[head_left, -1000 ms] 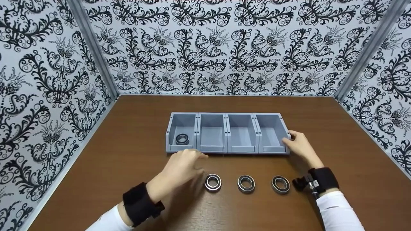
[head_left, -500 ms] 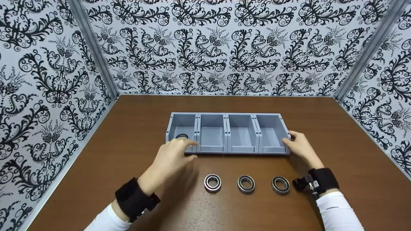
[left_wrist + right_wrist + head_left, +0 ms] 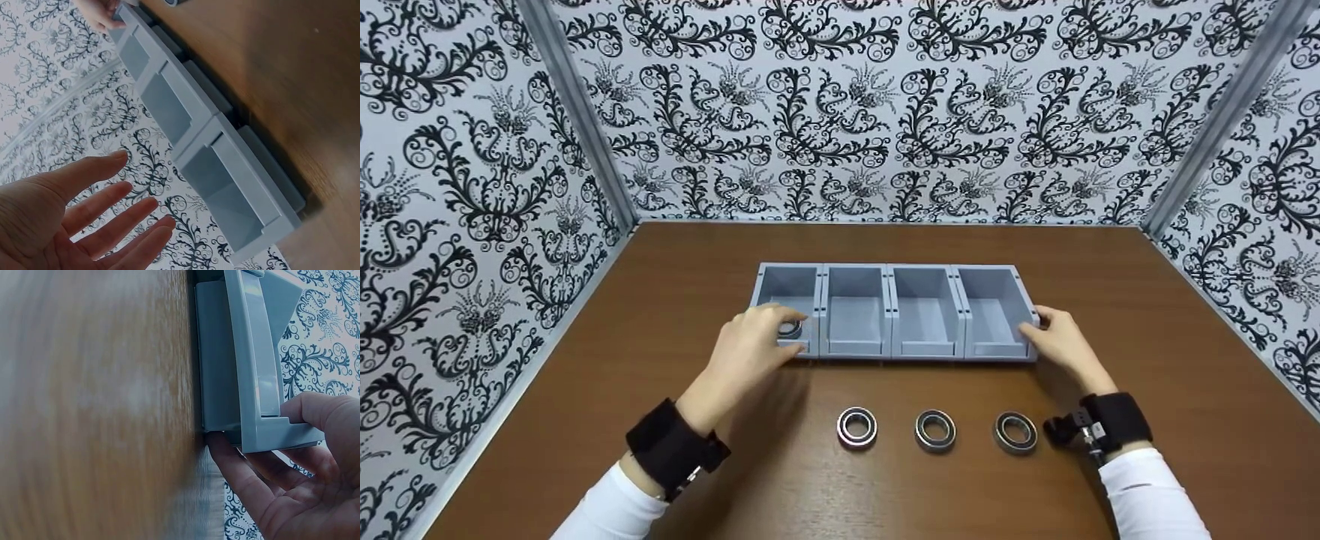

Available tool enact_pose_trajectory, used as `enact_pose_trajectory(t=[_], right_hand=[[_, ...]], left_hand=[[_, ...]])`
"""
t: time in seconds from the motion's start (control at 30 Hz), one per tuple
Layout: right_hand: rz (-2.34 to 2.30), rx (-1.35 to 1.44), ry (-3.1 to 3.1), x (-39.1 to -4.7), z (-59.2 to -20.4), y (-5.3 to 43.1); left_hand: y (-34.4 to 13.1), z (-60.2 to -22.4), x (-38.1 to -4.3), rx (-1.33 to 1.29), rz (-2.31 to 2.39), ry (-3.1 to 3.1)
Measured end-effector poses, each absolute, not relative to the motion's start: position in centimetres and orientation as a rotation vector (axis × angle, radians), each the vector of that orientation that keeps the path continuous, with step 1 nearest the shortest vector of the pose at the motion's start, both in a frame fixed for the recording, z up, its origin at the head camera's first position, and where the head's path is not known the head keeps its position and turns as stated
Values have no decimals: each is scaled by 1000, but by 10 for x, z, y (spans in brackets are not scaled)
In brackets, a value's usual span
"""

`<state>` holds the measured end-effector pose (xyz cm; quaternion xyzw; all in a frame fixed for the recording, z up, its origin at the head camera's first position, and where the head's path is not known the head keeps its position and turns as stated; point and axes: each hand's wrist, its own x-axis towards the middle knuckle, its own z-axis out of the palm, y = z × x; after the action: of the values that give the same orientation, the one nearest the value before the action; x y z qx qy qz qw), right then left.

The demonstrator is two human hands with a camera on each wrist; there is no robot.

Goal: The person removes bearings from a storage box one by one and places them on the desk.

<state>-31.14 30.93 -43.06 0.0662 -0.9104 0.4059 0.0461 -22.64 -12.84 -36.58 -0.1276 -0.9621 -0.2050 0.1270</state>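
Note:
A row of grey open-front storage bins (image 3: 855, 348) stands on the brown table. In the leftmost bin lies a ball bearing (image 3: 790, 328), partly covered by my left hand (image 3: 750, 341) in the head view. That hand reaches over the bin's front with thumb and fingers spread; the left wrist view shows nothing between them. My right hand (image 3: 1061, 341) grips the right side wall of the rightmost bin (image 3: 250, 371), its thumb over the wall's edge and its fingers on the outside and low down. Three more bearings lie in front of the bins: left (image 3: 856, 428), middle (image 3: 935, 430) and right (image 3: 1015, 433).
Patterned panels (image 3: 855, 112) with grey metal posts (image 3: 577, 112) close off the back and both sides of the table (image 3: 885, 495). Each wrist carries a black strap, the left strap (image 3: 671, 450) and the right strap (image 3: 1117, 420).
My left hand has moved left and forward, from above the left loose bearing to the leftmost bin. My right hand keeps its grip, and the loose bearings stay in place.

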Motion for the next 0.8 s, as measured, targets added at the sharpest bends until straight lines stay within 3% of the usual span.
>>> enact_pose_trajectory(t=[0.8], right_hand=[[1179,229,-2785,-313,-433,312]], left_hand=[[-137,-375,-268,-333,-562,-2867]])
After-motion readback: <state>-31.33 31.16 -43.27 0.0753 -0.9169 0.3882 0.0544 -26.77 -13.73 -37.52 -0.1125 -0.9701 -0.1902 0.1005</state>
